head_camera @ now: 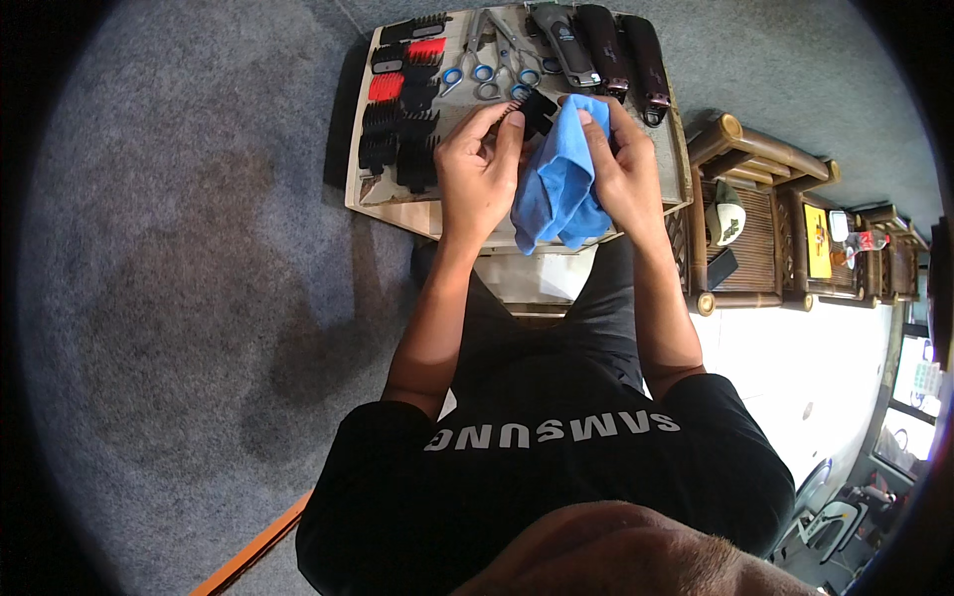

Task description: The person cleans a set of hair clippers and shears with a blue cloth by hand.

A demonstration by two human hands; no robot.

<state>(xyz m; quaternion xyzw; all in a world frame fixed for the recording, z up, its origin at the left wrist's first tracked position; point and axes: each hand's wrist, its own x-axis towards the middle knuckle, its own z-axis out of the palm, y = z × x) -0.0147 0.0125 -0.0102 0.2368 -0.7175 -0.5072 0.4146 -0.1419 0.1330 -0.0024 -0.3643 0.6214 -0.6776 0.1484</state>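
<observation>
Between thumb and fingers my left hand (481, 167) holds a black clipper guard comb (535, 113), its teeth towards the left. My right hand (624, 160) grips a blue cloth (559, 182) that hangs down beside the comb. Both hands are over the near part of a wooden box top (671, 175). Left of them lie black guard combs (381, 115) and two red ones (386, 86) in rows. Beyond the hands are several scissors (477, 52) with blue finger rings. A grey hair clipper (564, 41) and two dark hair clippers (645, 63) lie at the far right.
To the right stand bamboo chairs (779, 238); a cap (725, 216) and a dark flat object (721, 268) rest on the nearer seat. Farther along are a yellow item (817, 242) and a bottle with a red label (868, 241). An orange strip (257, 544) crosses the lower left.
</observation>
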